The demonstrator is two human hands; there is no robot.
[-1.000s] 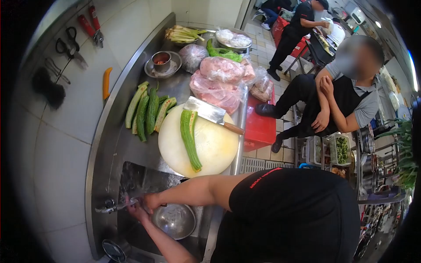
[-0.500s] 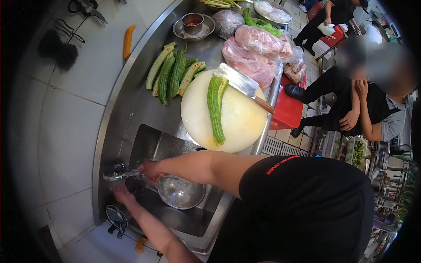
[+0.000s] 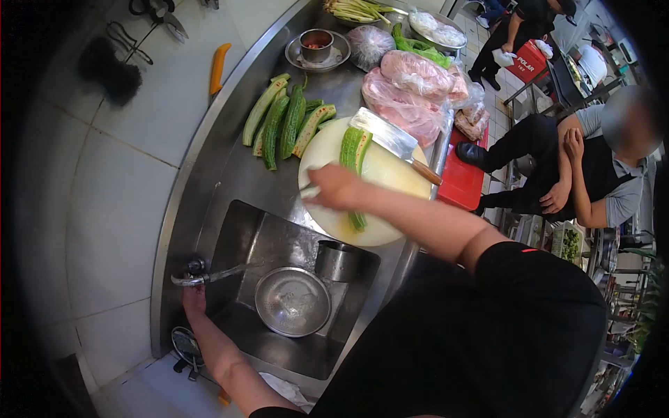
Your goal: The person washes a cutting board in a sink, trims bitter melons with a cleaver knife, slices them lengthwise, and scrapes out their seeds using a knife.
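My left hand (image 3: 194, 298) is at the faucet (image 3: 189, 280), its fingers hidden behind the metal; water runs from the spout into the sink (image 3: 237, 303). My right hand (image 3: 336, 187), blurred, is over the left side of the round cutting board (image 3: 397, 188), closed round a small thing I cannot make out. Partly behind this hand, a cut green gourd piece (image 3: 354, 150) lies on the board. A cleaver (image 3: 385, 134) with a wooden handle rests at the board's upper edge. More gourd pieces (image 3: 291, 125) lie on the steel counter left of the board.
In the sink are a metal strainer bowl (image 3: 293, 302) and a metal pot (image 3: 337, 260). Bagged meat (image 3: 408, 104) and a small pot (image 3: 316, 45) on a plate stand farther up the counter. A person (image 3: 585, 160) sits at the right, near a red box (image 3: 461, 180).
My right hand has moved from the water stream up and right over the cutting board. My left hand has gone from under the stream to the faucet. The view has shifted.
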